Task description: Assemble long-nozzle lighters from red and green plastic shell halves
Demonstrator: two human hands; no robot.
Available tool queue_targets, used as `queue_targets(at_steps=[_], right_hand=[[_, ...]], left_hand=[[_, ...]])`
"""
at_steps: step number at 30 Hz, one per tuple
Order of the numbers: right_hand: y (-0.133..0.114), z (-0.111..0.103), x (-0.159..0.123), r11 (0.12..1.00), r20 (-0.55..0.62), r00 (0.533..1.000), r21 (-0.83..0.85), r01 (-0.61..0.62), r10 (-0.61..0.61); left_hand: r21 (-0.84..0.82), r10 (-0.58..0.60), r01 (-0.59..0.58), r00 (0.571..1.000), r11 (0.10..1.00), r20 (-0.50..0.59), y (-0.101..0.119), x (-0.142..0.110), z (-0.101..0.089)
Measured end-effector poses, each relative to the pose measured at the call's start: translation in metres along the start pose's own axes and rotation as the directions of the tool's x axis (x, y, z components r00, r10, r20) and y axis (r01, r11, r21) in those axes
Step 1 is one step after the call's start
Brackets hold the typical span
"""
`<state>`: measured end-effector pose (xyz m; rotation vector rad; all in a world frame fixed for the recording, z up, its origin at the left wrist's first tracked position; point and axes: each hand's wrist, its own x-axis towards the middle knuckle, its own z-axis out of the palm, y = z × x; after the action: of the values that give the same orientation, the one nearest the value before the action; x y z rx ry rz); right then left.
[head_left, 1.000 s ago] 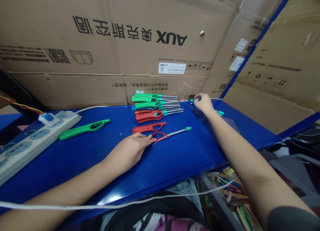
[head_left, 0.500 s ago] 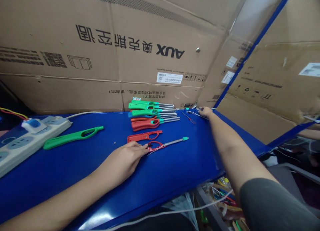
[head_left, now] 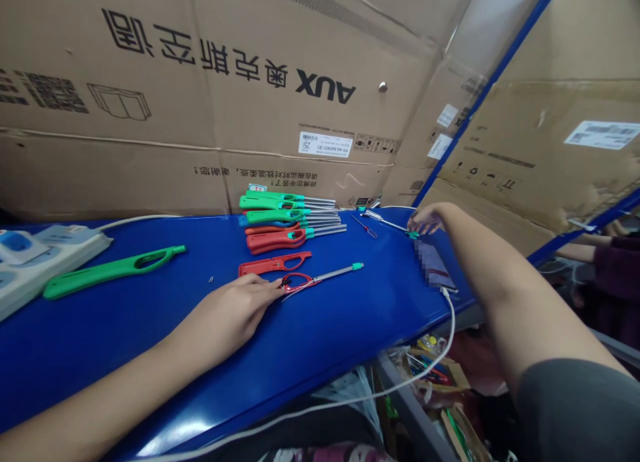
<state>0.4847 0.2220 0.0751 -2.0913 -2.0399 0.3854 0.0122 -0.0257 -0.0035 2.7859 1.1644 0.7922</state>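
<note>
My left hand (head_left: 243, 309) is closed on the handle end of an opened red lighter (head_left: 300, 281), whose metal tube with a turquoise tip points right. Just beyond lies a separate red casing half (head_left: 273, 263). My right hand (head_left: 428, 219) hangs over the far right of the table, fingers apart and bent downward. Beside its fingertips is a small turquoise piece (head_left: 413, 235), at the end of a slim metal tool (head_left: 387, 223); I cannot tell whether they touch. A small screwdriver (head_left: 365, 227) lies to the left. Several long-necked lighters (head_left: 275, 217) are stacked near the cardboard.
A green casing (head_left: 115, 271) lies at left beside a white power strip (head_left: 55, 265). Near the right edge is a phone (head_left: 434, 265) with a white cable (head_left: 453, 322). Cardboard walls (head_left: 215, 129) border the blue table (head_left: 320, 335). An open drawer (head_left: 425, 409) holds assorted parts below.
My right hand has shifted off the slim metal tool toward the turquoise piece, and its fingers have opened. The phone has come into sight. My left hand keeps the red lighter.
</note>
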Motion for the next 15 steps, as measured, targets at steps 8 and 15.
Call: queue_targets(at_steps=[8, 15], right_hand=[[0.002, 0.006, -0.029, 0.985, 0.289, 0.942, -0.071, -0.158, 0.172], [-0.011, 0.006, -0.039, 0.995, 0.262, 0.964, -0.100, -0.018, 0.044]], left_hand=[[0.032, 0.020, -0.020, 1.000, 0.999, 0.021, 0.000, 0.001, -0.002], [0.012, 0.013, -0.013, 1.000, 1.000, 0.020, 0.000, 0.002, -0.002]])
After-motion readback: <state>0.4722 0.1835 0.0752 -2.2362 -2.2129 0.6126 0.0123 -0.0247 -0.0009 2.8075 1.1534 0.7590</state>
